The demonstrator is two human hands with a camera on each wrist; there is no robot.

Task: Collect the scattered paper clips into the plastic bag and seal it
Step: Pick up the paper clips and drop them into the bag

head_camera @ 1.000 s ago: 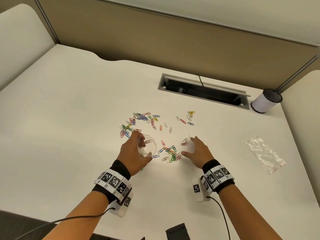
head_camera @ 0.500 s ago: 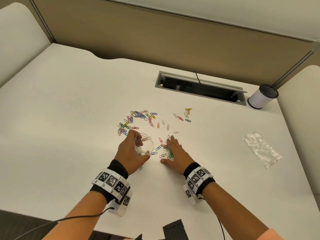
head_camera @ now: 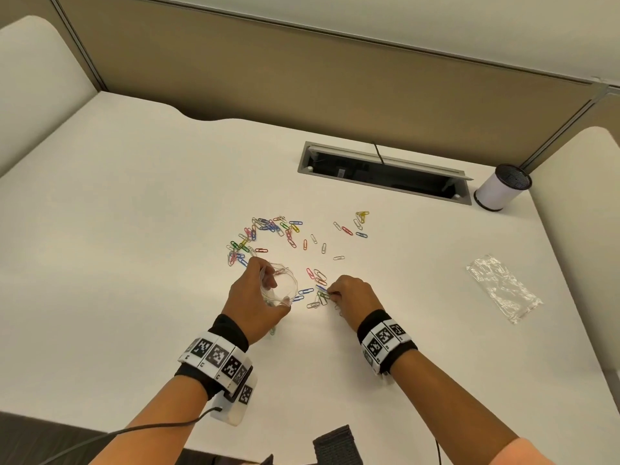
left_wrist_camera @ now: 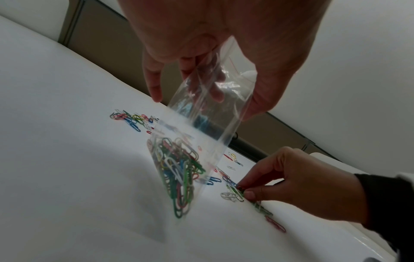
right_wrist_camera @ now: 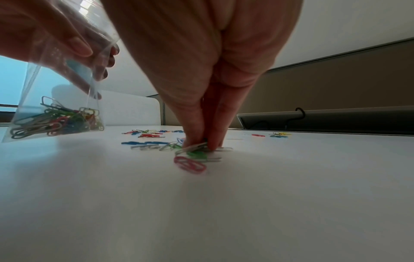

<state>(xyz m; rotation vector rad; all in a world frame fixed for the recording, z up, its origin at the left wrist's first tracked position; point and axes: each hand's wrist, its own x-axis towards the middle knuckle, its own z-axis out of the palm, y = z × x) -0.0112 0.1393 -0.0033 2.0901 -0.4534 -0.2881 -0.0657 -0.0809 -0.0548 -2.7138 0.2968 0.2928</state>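
My left hand (head_camera: 255, 297) holds a clear plastic bag (head_camera: 280, 286) (left_wrist_camera: 201, 134) (right_wrist_camera: 56, 113) open at its mouth, just above the white desk (head_camera: 134, 263). Several coloured clips lie in the bag's bottom corner (left_wrist_camera: 179, 177). My right hand (head_camera: 349, 297) is down on the desk just right of the bag, and its fingertips (right_wrist_camera: 197, 143) pinch a small bunch of paper clips (left_wrist_camera: 235, 193) (right_wrist_camera: 192, 150). More coloured paper clips (head_camera: 268, 229) are scattered beyond both hands, with a smaller group (head_camera: 355, 224) further right.
A second, crumpled clear bag (head_camera: 503, 286) lies at the right of the desk. A white cylinder with a black top (head_camera: 501, 191) stands at the back right. A recessed cable tray (head_camera: 385, 172) is set into the desk at the back. A tan partition runs behind.
My right hand slid left across the desk from flat and open, then curled its fingers round a bunch of clips beside the bag. The left hand stayed with the bag.
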